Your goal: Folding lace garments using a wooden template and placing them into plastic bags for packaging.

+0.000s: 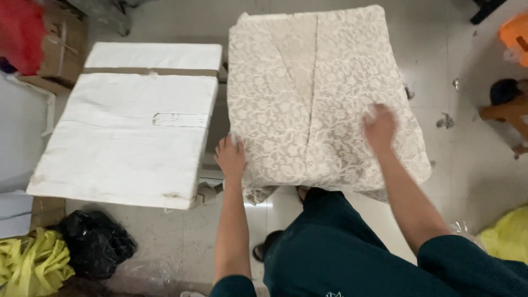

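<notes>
Cream lace garment (308,93) front and centre, folded into a broad rectangle, a plain V-shaped panel running down from its top edge and a seam line dropping through the middle. It covers whatever carries it completely, so the support underneath cannot be made out; its near edge hangs a little loose at the lower left corner.

Left hand (231,157) is at that near left edge, fingers pointing up and curled lightly against the fabric's border, touching it; whether it pinches the cloth or only presses it, I can't tell. Right hand (379,125) lies on top of the garment, over towards the right side and a bit above the near edge, blurred, fingers loosely bent, palm down on the lace, nothing gripped that I can see. The garment stretches away from both hands towards the far edge.

Just left of the garment, a padded white board (126,137), with a second white pad (154,56) beyond it. On the tiled floor (473,165): a black plastic bag (96,242) and yellow cloth (30,264) at lower left, a cardboard box (63,49) upper left, more yellow fabric (509,236) lower right.
</notes>
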